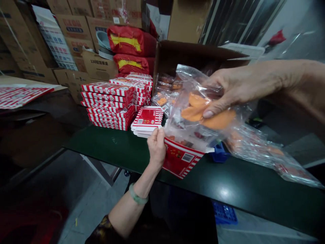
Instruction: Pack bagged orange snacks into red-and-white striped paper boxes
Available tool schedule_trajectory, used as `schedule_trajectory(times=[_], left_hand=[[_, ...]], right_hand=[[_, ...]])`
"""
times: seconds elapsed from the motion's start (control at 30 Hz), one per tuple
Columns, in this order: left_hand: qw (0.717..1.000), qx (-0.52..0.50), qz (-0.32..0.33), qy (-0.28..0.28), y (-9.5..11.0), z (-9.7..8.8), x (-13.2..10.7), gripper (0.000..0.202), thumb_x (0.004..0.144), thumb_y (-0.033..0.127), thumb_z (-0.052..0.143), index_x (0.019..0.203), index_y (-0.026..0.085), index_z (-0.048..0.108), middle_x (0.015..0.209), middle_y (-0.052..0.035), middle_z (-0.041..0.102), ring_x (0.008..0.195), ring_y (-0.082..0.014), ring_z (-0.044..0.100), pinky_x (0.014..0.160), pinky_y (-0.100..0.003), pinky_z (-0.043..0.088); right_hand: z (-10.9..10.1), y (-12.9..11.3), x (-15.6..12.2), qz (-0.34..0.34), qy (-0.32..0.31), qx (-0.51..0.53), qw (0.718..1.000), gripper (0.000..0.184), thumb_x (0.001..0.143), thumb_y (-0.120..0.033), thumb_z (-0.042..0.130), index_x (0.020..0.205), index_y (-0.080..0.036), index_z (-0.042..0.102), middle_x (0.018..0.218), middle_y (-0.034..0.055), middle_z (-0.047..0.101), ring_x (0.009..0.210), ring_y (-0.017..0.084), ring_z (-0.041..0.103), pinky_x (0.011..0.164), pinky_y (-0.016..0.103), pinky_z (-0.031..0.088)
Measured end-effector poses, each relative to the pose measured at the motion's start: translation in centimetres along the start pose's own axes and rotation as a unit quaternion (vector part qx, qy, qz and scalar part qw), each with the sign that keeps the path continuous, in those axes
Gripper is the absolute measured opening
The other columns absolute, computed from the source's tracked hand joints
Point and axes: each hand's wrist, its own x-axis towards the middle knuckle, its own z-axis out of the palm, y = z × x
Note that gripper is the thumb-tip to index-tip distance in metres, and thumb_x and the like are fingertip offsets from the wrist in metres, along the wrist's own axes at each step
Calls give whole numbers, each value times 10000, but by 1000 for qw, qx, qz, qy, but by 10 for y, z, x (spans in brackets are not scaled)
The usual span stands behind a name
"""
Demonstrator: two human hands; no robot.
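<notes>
My left hand [156,146] is closed on the open top edge of a red-and-white striped carton [180,159] that stands tilted on the green table [106,145]. My right hand [228,89] comes in from the right and grips a clear plastic bag [189,118] with orange pieces inside. The bag's lower end is inside the carton's mouth. A green bangle sits on my left wrist.
Stacks of filled striped cartons [111,105] and a pile of flat ones [147,120] lie behind the carton. More clear bags with orange contents [256,149] lie at right. An open brown box [198,56], red sacks [127,40] and stacked cardboard boxes stand behind.
</notes>
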Motion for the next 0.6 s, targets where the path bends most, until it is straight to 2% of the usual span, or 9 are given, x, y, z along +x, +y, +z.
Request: schedule_trajectory(times=[0.1, 0.17, 0.23, 0.37, 0.43, 0.5, 0.53, 0.6], left_hand=[[1000, -27, -4, 0, -3, 0, -1, 279, 847, 409, 501, 730, 164, 564, 625, 20, 535, 575, -106, 487, 574, -222, 403], [999, -42, -13, -3, -3, 0, 0, 271, 828, 399, 538, 713, 156, 573, 612, 25, 532, 565, -102, 479, 570, -219, 400], [998, -56, -21, -1, -2, 1, 0, 277, 816, 391, 557, 678, 151, 566, 596, 29, 522, 552, -97, 468, 567, -216, 401], [997, -71, -15, 4, -1, 3, 0, 327, 839, 420, 528, 650, 153, 544, 588, 31, 493, 551, -89, 440, 558, -207, 382], [999, -54, -7, -1, -1, 4, 1, 360, 844, 428, 525, 609, 156, 503, 555, 41, 443, 532, -79, 392, 530, -197, 350], [1000, -30, -3, -8, -2, 4, 2, 387, 846, 436, 522, 582, 161, 459, 533, 51, 393, 520, -73, 347, 509, -192, 324], [1000, -21, -3, -11, -2, 5, 2, 392, 848, 443, 518, 582, 163, 451, 533, 53, 381, 521, -73, 338, 506, -192, 319], [1000, -15, -3, -13, -3, 6, 3, 382, 845, 454, 518, 603, 163, 466, 549, 53, 391, 531, -73, 346, 518, -193, 330]], right_hand=[[13, -11, -1, -82, -37, -60, 994, 295, 601, -225, 716, 809, -27, 647, 610, -93, 617, 512, 28, 576, 483, 108, 396], [26, -14, 2, -149, -61, -131, 978, 235, 655, -256, 717, 742, -52, 637, 565, -92, 582, 465, 8, 511, 435, 102, 328], [40, -10, 9, -191, -46, -191, 962, 227, 689, -292, 725, 696, -96, 611, 517, -91, 530, 425, 6, 433, 399, 133, 276], [73, 21, 26, -189, 111, -239, 946, 286, 673, -360, 755, 724, -150, 568, 524, -69, 483, 448, 47, 382, 428, 200, 254], [87, 39, 28, -177, 162, -211, 948, 348, 692, -422, 727, 853, -153, 574, 589, -43, 530, 494, 79, 431, 458, 215, 287], [96, 51, 24, -197, 204, -168, 944, 413, 738, -434, 682, 1016, -154, 559, 731, 1, 608, 601, 116, 517, 526, 229, 361], [99, 54, 20, -213, 240, -169, 932, 383, 773, -407, 654, 1049, -159, 559, 815, 27, 630, 681, 138, 549, 583, 244, 393], [104, 53, 11, -221, 327, -235, 888, 194, 844, -298, 571, 982, -165, 605, 915, 71, 631, 815, 179, 561, 679, 283, 405]])
